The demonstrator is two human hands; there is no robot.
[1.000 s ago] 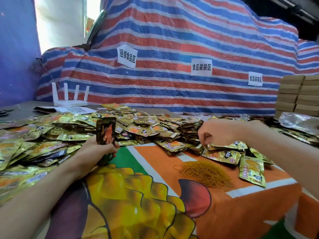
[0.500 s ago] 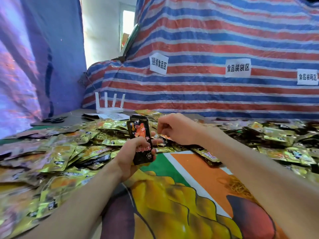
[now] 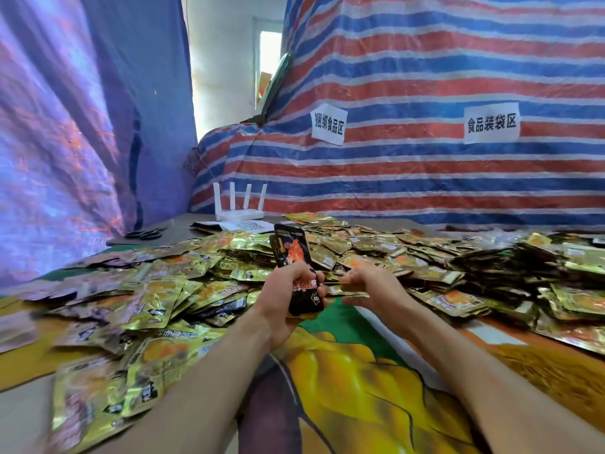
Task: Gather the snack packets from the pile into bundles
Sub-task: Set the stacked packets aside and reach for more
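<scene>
A big pile of gold snack packets [image 3: 170, 290] covers the table from left to far right. My left hand [image 3: 288, 303] grips an upright stack of black packets [image 3: 293, 253] with an orange figure on the front, held over the table's front middle. My right hand [image 3: 366, 283] is close beside it, fingers pinched on a thin yellow rubber band [image 3: 337, 282] that stretches toward the stack. Gold packets [image 3: 347, 291] lie just under the right hand.
The table wears a bright printed cloth [image 3: 360, 381]. A white router [image 3: 239, 204] with antennas and papers stand at the back, black scissors [image 3: 144, 233] at the back left. A striped tarp [image 3: 425, 165] rises behind; a purple tarp hangs left.
My right hand left the pile on the right and came in beside the left hand, now pulling a rubber band by the stack. The view swung left and the stack rose slightly.
</scene>
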